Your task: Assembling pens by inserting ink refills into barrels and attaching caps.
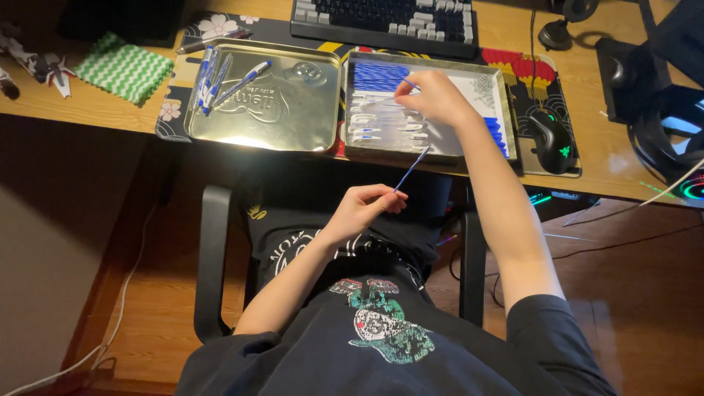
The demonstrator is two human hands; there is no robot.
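My left hand [363,207] is raised in front of the desk edge and pinches a thin blue pen refill [412,168] that points up toward the desk. My right hand [430,96] reaches into the right metal tin [506,110], fingers closed over the clear pen barrels [385,121] lying there; whether it holds one I cannot tell. Blue refills [378,75] lie along the tin's top left, more blue parts [498,135] along its right side. The left tin lid [293,125] holds a few assembled blue-and-white pens [220,79] near its upper left corner.
A dark keyboard [385,22] sits behind the tins on a patterned desk mat [539,73]. A black mouse [551,139] lies to the right, a green-and-white cloth [123,67] to the left. Chair armrests [213,257] flank my lap below the wooden desk [73,110].
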